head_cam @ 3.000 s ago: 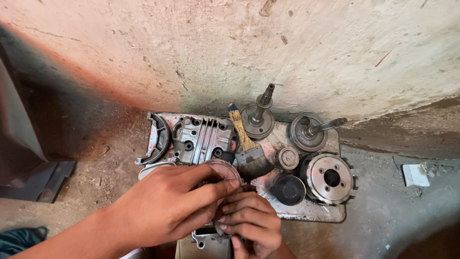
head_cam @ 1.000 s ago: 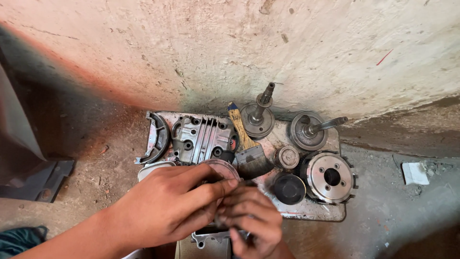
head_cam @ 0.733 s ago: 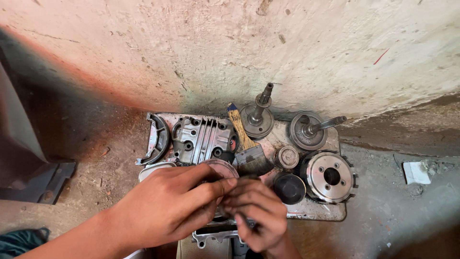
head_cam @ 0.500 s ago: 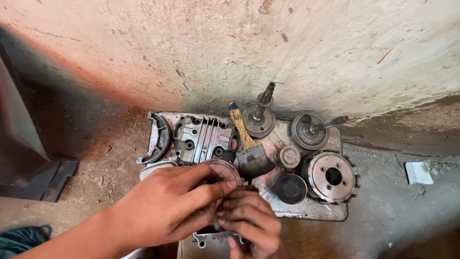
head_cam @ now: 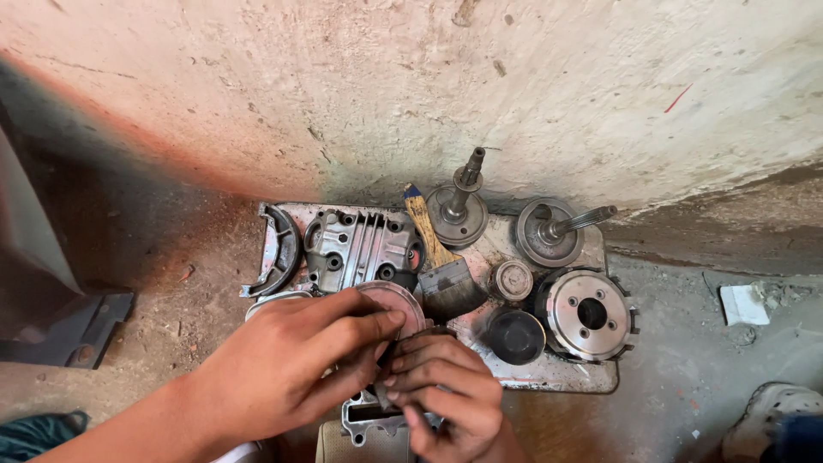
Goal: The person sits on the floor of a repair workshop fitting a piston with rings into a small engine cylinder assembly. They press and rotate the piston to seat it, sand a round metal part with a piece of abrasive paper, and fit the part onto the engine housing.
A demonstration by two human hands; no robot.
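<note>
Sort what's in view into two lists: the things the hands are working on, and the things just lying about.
In hand:
left hand
right hand
small metal casting, both hands closed over it
round reddish disc, under the left fingertips

Lying about:
paintbrush
finned cover
two shafted gears
clutch hub
dark round cap
curved bracket
metal tray

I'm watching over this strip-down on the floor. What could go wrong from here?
The left hand and right hand crowd over a small metal part, so fingers could get pinched. The brush and loose gears lie close by on the tray; an elbow could knock them into the grit.
</note>
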